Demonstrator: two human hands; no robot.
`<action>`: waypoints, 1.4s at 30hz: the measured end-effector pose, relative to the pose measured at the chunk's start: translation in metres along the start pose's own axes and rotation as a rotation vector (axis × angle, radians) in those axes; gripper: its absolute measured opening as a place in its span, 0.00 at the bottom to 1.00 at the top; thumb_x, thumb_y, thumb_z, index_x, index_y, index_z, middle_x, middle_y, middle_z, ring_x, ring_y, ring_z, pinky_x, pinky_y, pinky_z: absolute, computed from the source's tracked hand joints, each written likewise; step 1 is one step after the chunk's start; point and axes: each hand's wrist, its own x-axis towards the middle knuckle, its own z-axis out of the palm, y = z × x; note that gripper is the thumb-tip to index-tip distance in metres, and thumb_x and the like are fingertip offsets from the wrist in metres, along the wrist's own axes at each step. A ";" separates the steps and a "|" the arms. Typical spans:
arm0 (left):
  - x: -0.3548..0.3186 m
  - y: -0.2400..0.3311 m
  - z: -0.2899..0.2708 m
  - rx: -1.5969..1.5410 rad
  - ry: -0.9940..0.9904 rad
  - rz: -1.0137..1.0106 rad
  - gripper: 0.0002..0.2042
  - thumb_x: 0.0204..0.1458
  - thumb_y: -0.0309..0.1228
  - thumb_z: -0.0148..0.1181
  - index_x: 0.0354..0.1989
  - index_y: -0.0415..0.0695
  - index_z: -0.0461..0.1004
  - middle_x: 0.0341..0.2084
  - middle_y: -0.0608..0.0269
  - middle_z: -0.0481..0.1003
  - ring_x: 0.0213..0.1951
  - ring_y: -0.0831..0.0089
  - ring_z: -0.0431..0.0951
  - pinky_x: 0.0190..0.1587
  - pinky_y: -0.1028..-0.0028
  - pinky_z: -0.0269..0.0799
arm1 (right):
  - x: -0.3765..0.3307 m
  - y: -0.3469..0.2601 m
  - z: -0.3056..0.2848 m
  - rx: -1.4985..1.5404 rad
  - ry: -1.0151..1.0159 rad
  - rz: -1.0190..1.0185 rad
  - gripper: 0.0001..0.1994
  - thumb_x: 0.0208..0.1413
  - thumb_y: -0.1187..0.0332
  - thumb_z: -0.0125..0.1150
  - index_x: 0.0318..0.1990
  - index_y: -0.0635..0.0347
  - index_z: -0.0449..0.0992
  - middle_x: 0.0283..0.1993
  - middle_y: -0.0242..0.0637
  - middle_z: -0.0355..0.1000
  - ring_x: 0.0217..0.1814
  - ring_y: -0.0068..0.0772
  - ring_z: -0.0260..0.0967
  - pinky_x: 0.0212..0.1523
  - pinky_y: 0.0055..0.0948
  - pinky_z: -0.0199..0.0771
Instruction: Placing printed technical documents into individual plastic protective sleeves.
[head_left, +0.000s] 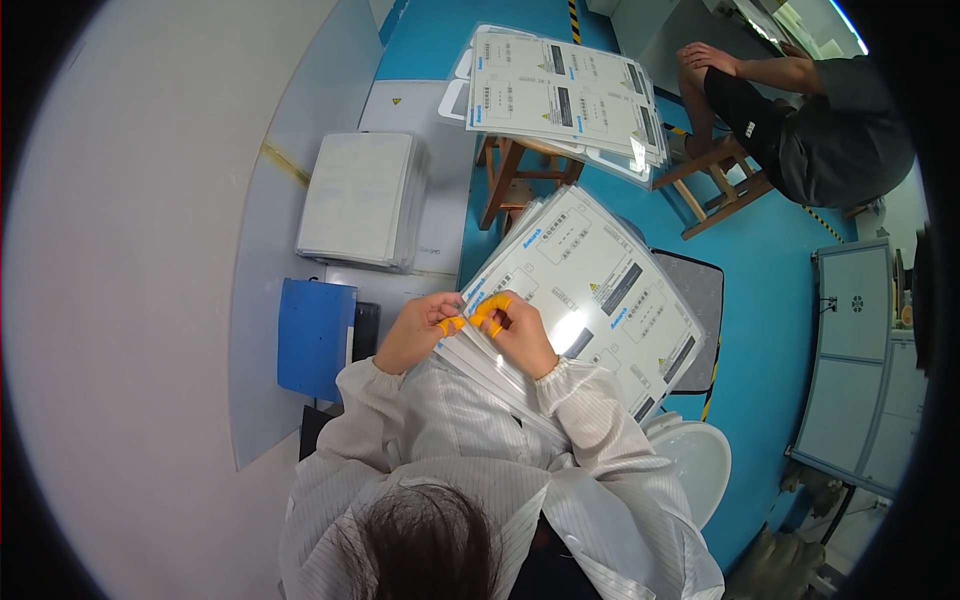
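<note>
A stack of large white printed sheets (545, 290) lies slanted in front of me, its near edge against my lap. At its left corner my two hands meet, both with orange finger cots on some fingertips. My left hand (418, 328) is closed in a pinch at the edge of the top printed sheet. Close beside it, my right hand (520, 332) has curled fingers pressed together on that same corner. The fingertips cover the exact spot that they grip. Light glares off the glossy sheet to the right of my right hand.
Ahead, more printed sheets (560, 95) rest on a wooden stool (500, 180). To the left are a pile of white sheets (355, 195) and a blue file box (312, 340). A person (840, 130) sits at the far right. A grey cabinet (850, 360) stands at right.
</note>
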 end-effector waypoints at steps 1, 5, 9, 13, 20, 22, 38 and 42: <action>0.000 0.000 0.000 0.000 0.001 0.000 0.19 0.44 0.14 0.56 0.48 0.31 0.67 0.33 0.60 0.73 0.35 0.80 0.73 0.40 0.84 0.69 | -0.002 -0.005 0.000 -0.014 -0.075 -0.026 0.08 0.42 0.77 0.62 0.32 0.70 0.72 0.30 0.42 0.64 0.25 0.36 0.64 0.29 0.27 0.66; 0.000 0.000 0.000 -0.002 -0.010 -0.002 0.19 0.44 0.14 0.55 0.48 0.31 0.67 0.33 0.59 0.73 0.36 0.78 0.73 0.41 0.84 0.69 | -0.001 0.009 -0.002 -0.086 -0.128 -0.107 0.06 0.45 0.78 0.58 0.32 0.70 0.72 0.31 0.40 0.63 0.26 0.31 0.62 0.30 0.24 0.65; -0.001 0.004 0.001 -0.028 0.066 0.013 0.18 0.46 0.15 0.54 0.49 0.33 0.67 0.35 0.58 0.74 0.37 0.77 0.73 0.43 0.81 0.69 | -0.002 0.008 -0.008 0.159 -0.114 0.048 0.04 0.47 0.80 0.55 0.32 0.68 0.71 0.31 0.36 0.62 0.27 0.25 0.60 0.31 0.21 0.63; 0.007 -0.007 0.002 0.140 0.391 0.279 0.17 0.49 0.18 0.53 0.50 0.35 0.68 0.36 0.58 0.74 0.38 0.78 0.73 0.42 0.80 0.69 | -0.009 0.014 -0.011 0.399 -0.062 -0.023 0.05 0.48 0.82 0.51 0.34 0.66 0.69 0.34 0.33 0.64 0.31 0.23 0.61 0.34 0.19 0.62; 0.013 0.011 0.015 0.142 -0.008 0.010 0.12 0.54 0.27 0.52 0.44 0.34 0.72 0.30 0.56 0.75 0.29 0.76 0.71 0.36 0.83 0.68 | -0.018 0.012 -0.019 0.154 -0.170 -0.025 0.07 0.49 0.82 0.53 0.36 0.66 0.67 0.41 0.35 0.63 0.44 0.27 0.63 0.46 0.21 0.63; 0.016 0.008 0.014 0.161 -0.003 0.028 0.12 0.54 0.27 0.51 0.43 0.33 0.73 0.30 0.57 0.75 0.27 0.76 0.71 0.35 0.83 0.68 | -0.020 0.019 -0.019 0.229 -0.119 -0.084 0.06 0.49 0.79 0.53 0.36 0.65 0.67 0.42 0.36 0.64 0.45 0.29 0.63 0.47 0.24 0.63; 0.065 0.039 0.011 -0.003 -0.270 0.028 0.15 0.54 0.27 0.50 0.50 0.38 0.70 0.30 0.66 0.73 0.28 0.80 0.69 0.34 0.84 0.67 | -0.020 0.045 -0.054 1.236 0.327 -0.099 0.08 0.57 0.68 0.49 0.41 0.61 0.64 0.32 0.40 0.70 0.39 0.35 0.69 0.48 0.45 0.69; 0.081 0.054 0.034 0.303 -0.238 0.243 0.17 0.49 0.22 0.54 0.50 0.36 0.69 0.32 0.61 0.75 0.31 0.80 0.72 0.36 0.82 0.68 | -0.022 0.049 -0.058 1.229 0.333 -0.118 0.07 0.56 0.70 0.50 0.41 0.61 0.64 0.31 0.37 0.69 0.38 0.34 0.69 0.46 0.44 0.71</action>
